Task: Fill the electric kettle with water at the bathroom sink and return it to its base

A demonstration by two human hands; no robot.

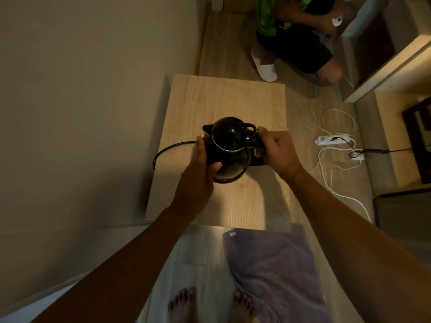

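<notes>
A black electric kettle (229, 138) with its lid shut stands over its round black base (225, 179) on a light wooden table (233, 99). My left hand (205, 159) is wrapped around the kettle's left side, thumb on the front of the body. My right hand (276, 148) grips the kettle's handle on the right. The base's black cord (163, 150) loops off the table's left edge. Whether the kettle rests fully on the base or hovers just above it I cannot tell.
A wall runs along the left of the table. A grey-purple towel (275, 271) lies on the floor by my bare feet (210, 304). White power strips and cables (333, 141) lie on the floor to the right. Another person (296, 40) crouches beyond the table.
</notes>
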